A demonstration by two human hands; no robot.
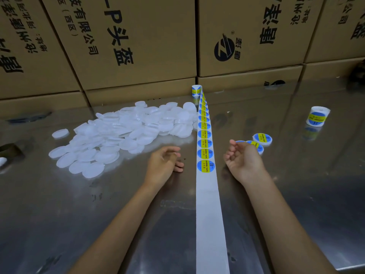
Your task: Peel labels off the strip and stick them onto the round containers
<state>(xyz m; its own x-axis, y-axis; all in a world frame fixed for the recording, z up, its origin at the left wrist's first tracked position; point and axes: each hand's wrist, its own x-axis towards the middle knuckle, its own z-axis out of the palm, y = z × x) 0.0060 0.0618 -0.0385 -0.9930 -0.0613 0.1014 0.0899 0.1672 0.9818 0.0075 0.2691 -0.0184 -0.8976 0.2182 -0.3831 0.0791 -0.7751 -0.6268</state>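
With our left hand [165, 161] and right hand [242, 158] loosely curled and empty either side of the long white backing strip [207, 204], we risk creasing the nearest round blue-and-yellow label [205, 166] between them if we peel carelessly.

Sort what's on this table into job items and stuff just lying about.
Job items:
label strip
label roll feeding it
pile of white round lids
labelled lids by the right hand

Lying about:
spare label roll
cardboard boxes
dark object at the left edge
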